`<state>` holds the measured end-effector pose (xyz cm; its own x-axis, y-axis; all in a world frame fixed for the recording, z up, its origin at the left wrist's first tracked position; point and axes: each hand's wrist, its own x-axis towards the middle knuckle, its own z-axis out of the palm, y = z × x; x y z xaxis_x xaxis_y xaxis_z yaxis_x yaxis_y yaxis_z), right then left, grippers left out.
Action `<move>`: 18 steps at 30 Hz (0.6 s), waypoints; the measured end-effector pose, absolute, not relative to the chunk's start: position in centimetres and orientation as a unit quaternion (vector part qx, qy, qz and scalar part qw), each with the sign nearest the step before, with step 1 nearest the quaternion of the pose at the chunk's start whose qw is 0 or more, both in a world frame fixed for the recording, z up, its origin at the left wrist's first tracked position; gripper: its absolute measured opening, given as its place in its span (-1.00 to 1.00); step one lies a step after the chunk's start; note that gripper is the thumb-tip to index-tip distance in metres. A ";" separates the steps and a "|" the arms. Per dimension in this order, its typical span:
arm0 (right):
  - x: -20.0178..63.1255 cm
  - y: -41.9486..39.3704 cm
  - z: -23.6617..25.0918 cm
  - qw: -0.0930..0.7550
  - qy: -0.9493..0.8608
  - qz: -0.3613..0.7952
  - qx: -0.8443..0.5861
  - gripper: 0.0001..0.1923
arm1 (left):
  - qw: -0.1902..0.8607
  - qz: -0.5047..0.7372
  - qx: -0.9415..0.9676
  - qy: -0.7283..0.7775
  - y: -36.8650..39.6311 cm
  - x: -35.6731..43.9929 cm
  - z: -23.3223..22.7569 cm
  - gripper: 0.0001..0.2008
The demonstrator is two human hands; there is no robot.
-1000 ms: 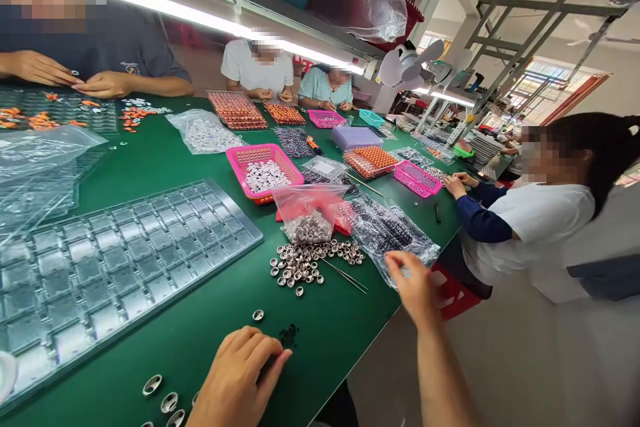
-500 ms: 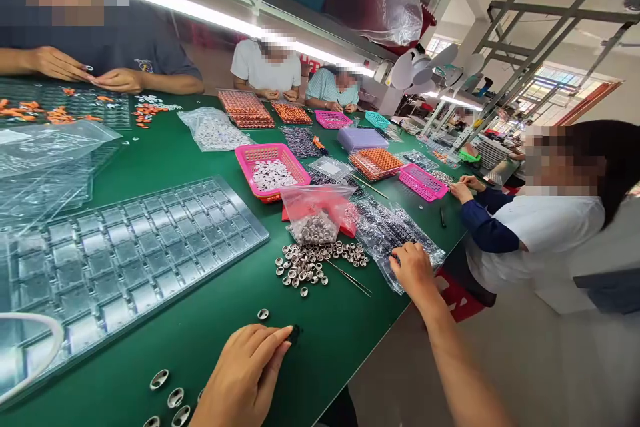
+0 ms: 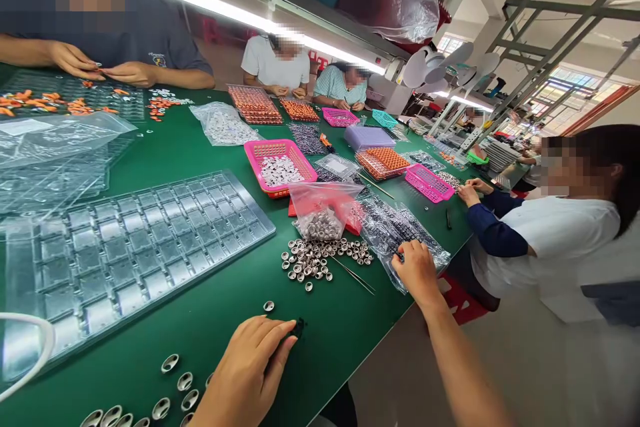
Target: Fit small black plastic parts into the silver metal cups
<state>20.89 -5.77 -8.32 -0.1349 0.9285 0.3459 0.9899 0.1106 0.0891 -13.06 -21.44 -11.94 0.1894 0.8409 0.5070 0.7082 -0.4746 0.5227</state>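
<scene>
In our view, a small cluster of black bits (image 3: 301,327) lies at six o'clock, and a crumpled clear bag of black parts (image 3: 391,223) lies flat at four.

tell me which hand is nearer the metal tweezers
Right. The right hand is just right of the metal tweezers, at the clear bag of black parts; the left hand is farther off, below and left of them in view.

silver cups (image 3: 306,259) — dozens | pink baskets (image 3: 429,185) — three | turquoise basket (image 3: 384,119): one | tweezers (image 3: 356,276): one pair
</scene>
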 end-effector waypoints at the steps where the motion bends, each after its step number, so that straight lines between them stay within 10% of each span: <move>1: 21.0 -5.7 -8.3 0.108 -0.735 -0.141 -0.655 -0.96 | 0.087 0.386 0.767 0.505 -21.4 -13.1 -12.0 -0.79; 18: 24.0 -3.9 -6.2 0.211 -0.694 0.047 -0.687 -0.79 | 0.064 0.392 0.768 0.502 -21.3 -13.2 -12.2 -0.78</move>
